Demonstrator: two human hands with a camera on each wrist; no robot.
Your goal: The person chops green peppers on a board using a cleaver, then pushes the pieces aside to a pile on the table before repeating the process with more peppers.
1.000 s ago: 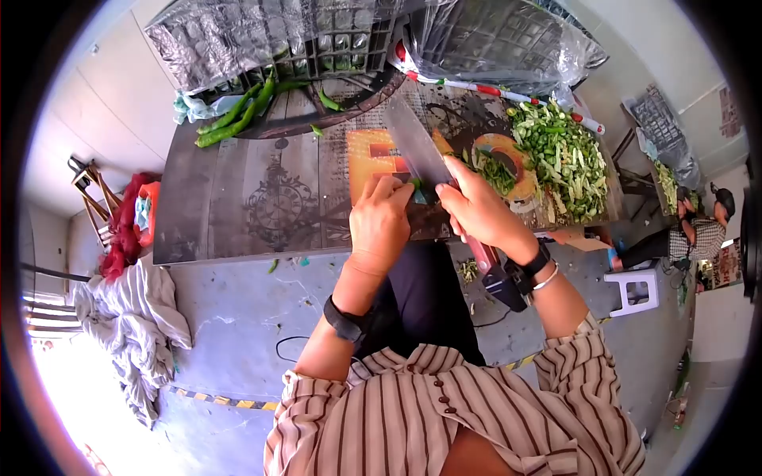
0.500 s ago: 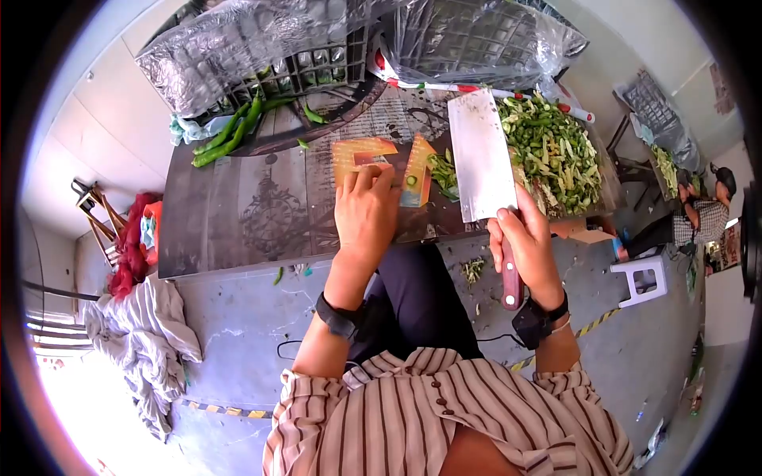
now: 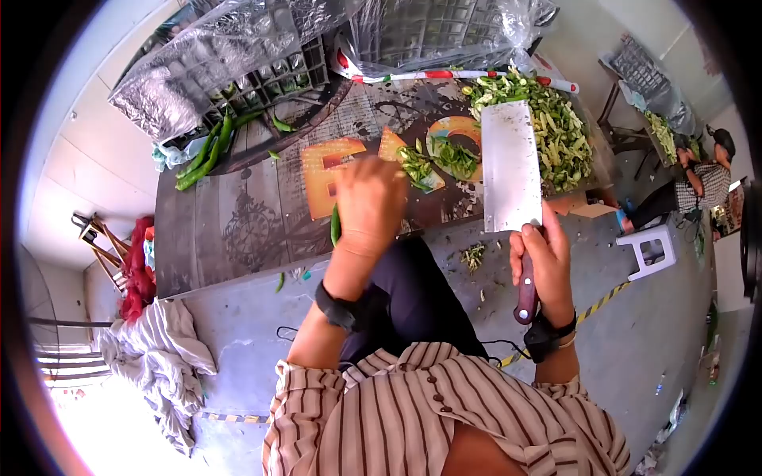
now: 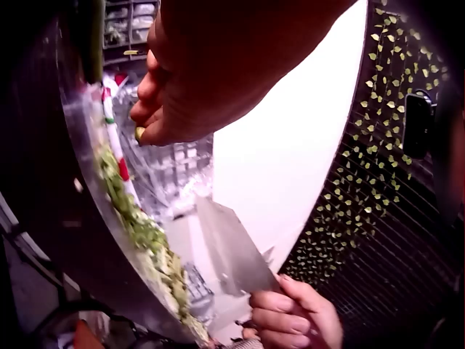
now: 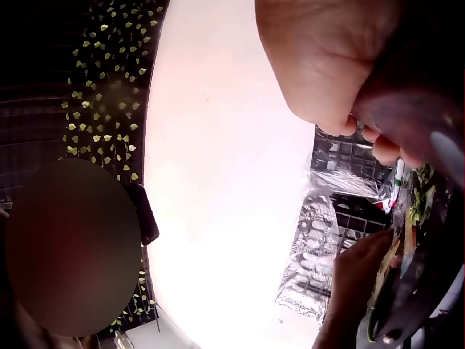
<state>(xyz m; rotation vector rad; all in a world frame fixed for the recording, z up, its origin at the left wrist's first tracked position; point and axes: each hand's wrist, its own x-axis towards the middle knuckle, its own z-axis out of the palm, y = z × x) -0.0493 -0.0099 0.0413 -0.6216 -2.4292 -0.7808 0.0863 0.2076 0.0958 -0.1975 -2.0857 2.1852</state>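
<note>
My left hand (image 3: 369, 198), blurred, is curled over the table's front part and holds a long green chili pepper (image 3: 335, 225), one end of which sticks out beside the wrist. In the left wrist view a small yellow-green tip (image 4: 140, 133) shows at its fingertips. My right hand (image 3: 546, 258) grips a cleaver (image 3: 512, 166) by its dark red-brown handle (image 3: 525, 297). The broad blade points away from me and overlaps the large heap of chopped green peppers (image 3: 567, 147) in the head view. Smaller cut pieces (image 3: 454, 157) lie between the two hands.
Whole green chili peppers (image 3: 208, 155) lie at the table's back left, by a plastic-covered black crate (image 3: 274, 87). Another wrapped crate (image 3: 432, 36) and a red-white tube (image 3: 444, 75) stand behind. A person (image 3: 706, 178) and a white stool (image 3: 647, 252) are at the right.
The cleaver has swung from beside the left hand to the right, over the chopped heap, its blade now flat to view. The left hand has lifted, and a pepper end shows beside its wrist.
</note>
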